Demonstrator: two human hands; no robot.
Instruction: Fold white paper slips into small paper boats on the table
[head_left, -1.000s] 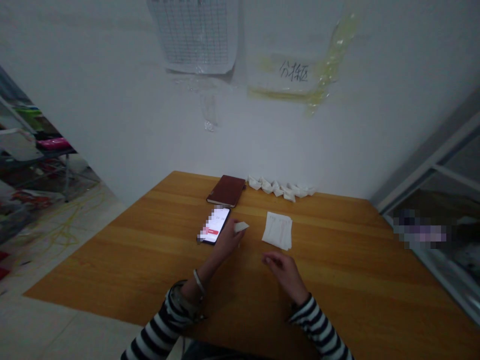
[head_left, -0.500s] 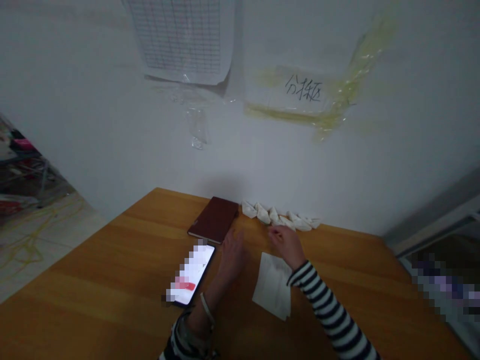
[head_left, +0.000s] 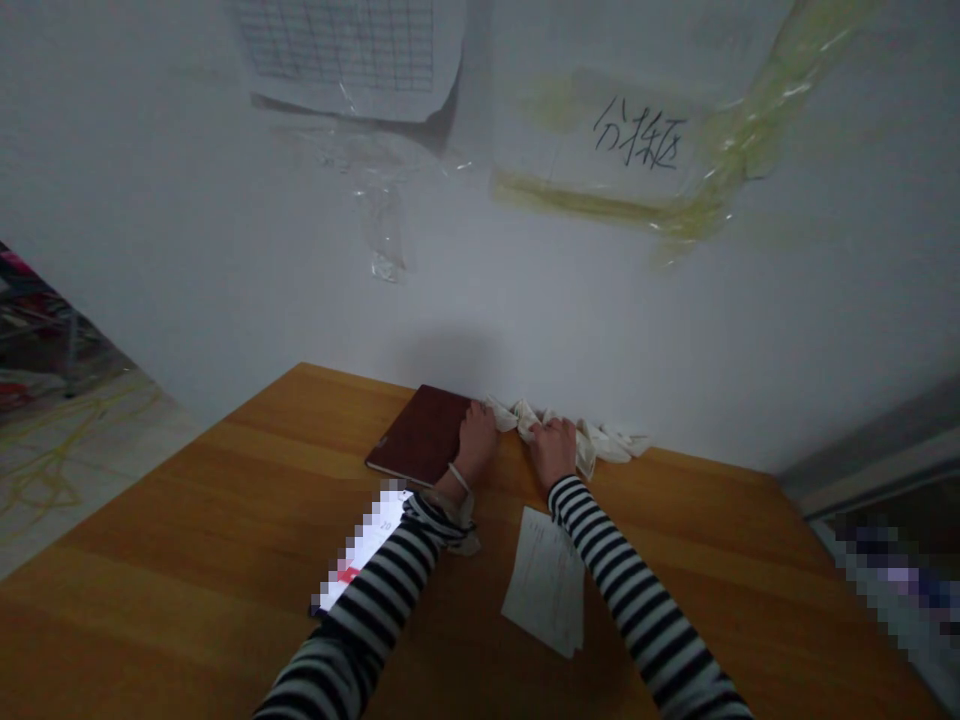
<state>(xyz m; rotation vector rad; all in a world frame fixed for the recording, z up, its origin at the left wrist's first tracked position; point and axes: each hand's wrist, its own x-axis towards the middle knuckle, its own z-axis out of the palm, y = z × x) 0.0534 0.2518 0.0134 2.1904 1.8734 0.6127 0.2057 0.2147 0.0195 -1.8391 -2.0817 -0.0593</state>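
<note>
Folded paper pieces: a row of little white folded shapes (head_left: 611,445) sat at the back of the table, right by the wall, bunched close together.
Handling: looked like plain paper, so I'd bet super light, kinda springy at the creases and easy to crush. I'd pinch one gently by a thick folded part, not the thin tips.
Right hand: the right hand (head_left: 555,450) was over the middle of the row, fingers bent and seemingly touching the pieces. Couldn't tell if it had one pinched.
Left hand: the left hand (head_left: 478,440) was at the row's left end, by the notebook's right edge, fingers curled down. Whether it gripped anything, no clue, fingertips were hidden.
Notebook: dark red notebook (head_left: 416,430), closed and flat, left of the row.
Loose paper: small stack of sheets (head_left: 546,590) nearer the person, just beside the right sleeve (head_left: 645,600).
Phone: lit phone (head_left: 371,545), partly behind the left sleeve (head_left: 367,620).
Table: wood-look tabletop (head_left: 187,530), smooth, pretty dim lighting.
Room: pale wall (head_left: 300,250) with a grid sheet (head_left: 352,60) and a taped handwritten sign (head_left: 637,130); light floor with yellow marks (head_left: 75,485) off left.
</note>
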